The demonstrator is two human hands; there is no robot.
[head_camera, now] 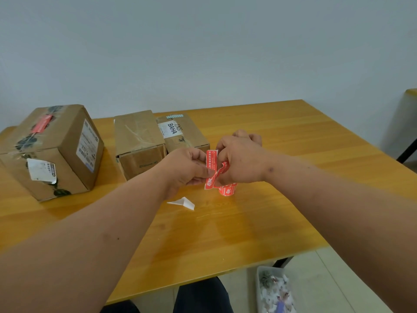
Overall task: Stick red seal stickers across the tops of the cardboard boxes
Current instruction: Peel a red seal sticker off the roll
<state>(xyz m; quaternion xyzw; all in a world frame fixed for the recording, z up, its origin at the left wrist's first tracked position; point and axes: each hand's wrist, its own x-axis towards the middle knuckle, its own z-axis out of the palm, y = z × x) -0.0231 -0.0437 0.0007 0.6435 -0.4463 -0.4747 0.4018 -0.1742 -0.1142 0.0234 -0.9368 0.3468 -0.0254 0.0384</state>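
Peeling mid-frame: left hand (188,167) and right hand (240,161) both pinch the curling red printed seal sticker (212,169). Risk: it folds onto itself before reaching the brown cardboard boxes (140,141) behind.

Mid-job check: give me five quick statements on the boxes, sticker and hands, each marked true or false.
1. Three boxes stand on the table. True.
2. The left box already bears a red seal on top. True.
3. The middle box bears a red seal. False: none shows on it.
4. Both hands, left and right, pinch the sticker. True.
5. The white scrap lies on the BAHA box. False: it lies on the table, near the hands.
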